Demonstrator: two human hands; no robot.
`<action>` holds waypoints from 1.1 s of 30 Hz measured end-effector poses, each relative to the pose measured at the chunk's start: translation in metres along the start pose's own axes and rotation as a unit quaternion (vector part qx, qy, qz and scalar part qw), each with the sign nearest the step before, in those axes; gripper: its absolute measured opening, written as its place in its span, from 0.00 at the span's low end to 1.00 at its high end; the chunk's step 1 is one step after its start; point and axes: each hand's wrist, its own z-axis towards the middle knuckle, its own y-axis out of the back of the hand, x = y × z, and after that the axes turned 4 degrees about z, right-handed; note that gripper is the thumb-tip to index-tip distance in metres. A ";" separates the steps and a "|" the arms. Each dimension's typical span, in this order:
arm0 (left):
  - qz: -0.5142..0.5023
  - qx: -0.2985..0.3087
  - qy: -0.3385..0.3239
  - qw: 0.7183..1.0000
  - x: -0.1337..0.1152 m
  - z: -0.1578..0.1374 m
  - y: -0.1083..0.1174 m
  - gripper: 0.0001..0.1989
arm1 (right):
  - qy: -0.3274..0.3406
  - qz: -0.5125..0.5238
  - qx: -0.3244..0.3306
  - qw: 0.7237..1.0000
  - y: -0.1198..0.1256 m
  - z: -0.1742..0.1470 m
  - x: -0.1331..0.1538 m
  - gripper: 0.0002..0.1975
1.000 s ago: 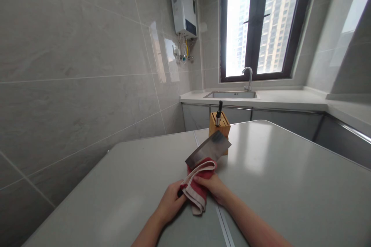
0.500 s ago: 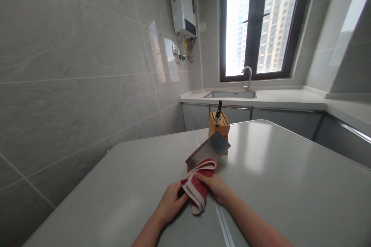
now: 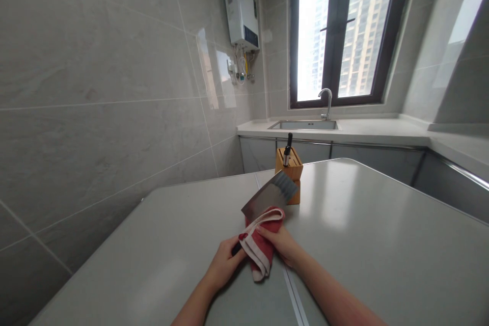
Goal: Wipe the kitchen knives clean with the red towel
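A cleaver (image 3: 269, 194) with a broad steel blade points up and to the right above the table. My left hand (image 3: 226, 261) is closed around its black handle, of which only a short piece shows. A folded red cloth (image 3: 263, 244) with pale edging lies over the lower part of the blade. My right hand (image 3: 280, 242) grips this cloth, thumb on top, its other fingers hidden beneath. Just beyond the blade stands a wooden knife block (image 3: 291, 169) with a black-handled tool (image 3: 288, 150) in it; the blade covers part of the block's front.
The pale table (image 3: 362, 260) has a seam strip (image 3: 292, 288) running away from me. Behind it are a counter (image 3: 374, 126) with a sink (image 3: 305, 125) and faucet (image 3: 327, 102). A tiled wall (image 3: 114, 137) borders the left side, and a water heater (image 3: 240, 2) hangs there.
The cleaver has shifted slightly left, away from the right side of the knife block, uncovering more of it. My left hand moved a little left with it; the cloth barely moved.
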 end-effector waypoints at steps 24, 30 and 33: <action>0.051 -0.026 0.021 0.998 0.015 -0.004 -0.002 0.16 | -0.018 -0.028 0.025 0.999 0.001 -0.003 0.002 0.20; 0.058 -0.021 0.016 0.998 0.013 -0.003 -0.003 0.14 | 0.012 -0.016 -0.016 1.000 -0.003 -0.001 0.001 0.22; 0.068 -0.020 0.012 0.997 0.012 -0.003 -0.004 0.11 | 0.018 0.005 -0.029 0.999 -0.005 -0.001 0.000 0.21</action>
